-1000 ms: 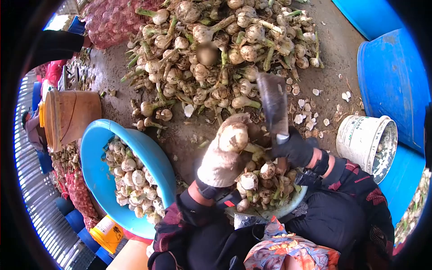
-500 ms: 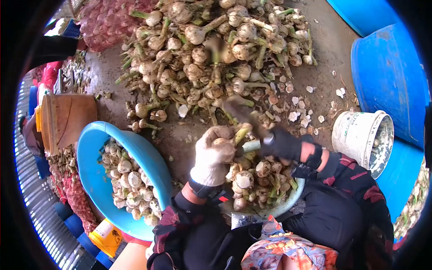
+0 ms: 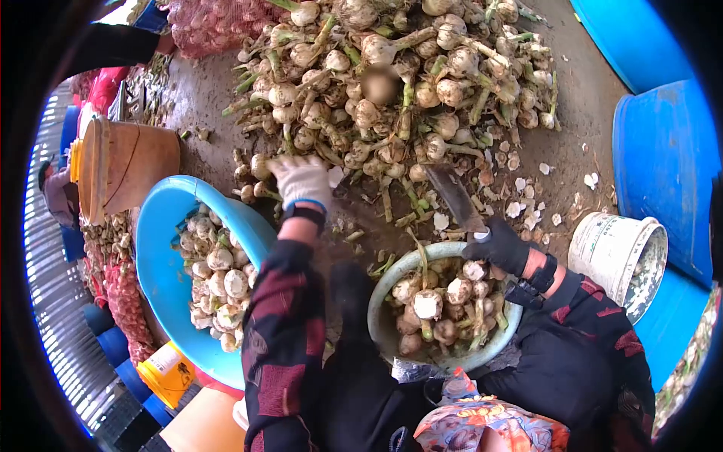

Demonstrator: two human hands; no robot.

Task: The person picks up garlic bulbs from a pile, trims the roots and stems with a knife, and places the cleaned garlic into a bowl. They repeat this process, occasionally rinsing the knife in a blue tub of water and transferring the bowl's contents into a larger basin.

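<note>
My left hand, in a pale work glove, reaches out to the left edge of the garlic heap. Its fingers are spread, with a loose garlic bulb close beside them. In a dark glove, my right hand grips a knife whose broad, dirty blade points up and left over the ground. Just below the knife stands a pale green basin holding garlic bulbs, one with a freshly cut white face. Left of my left arm, a tilted light-blue tub holds trimmed garlic bulbs.
On the right are a white bucket on its side and large blue tubs. To the left stands a brown bucket, with a yellow bucket lower down. A pink mesh sack and another person's sleeve show at top left.
My left hand has moved left from above the basin, no longer holding the garlic. My right hand has shifted slightly right and down with the knife. A cut bulb face now shows in the basin.
</note>
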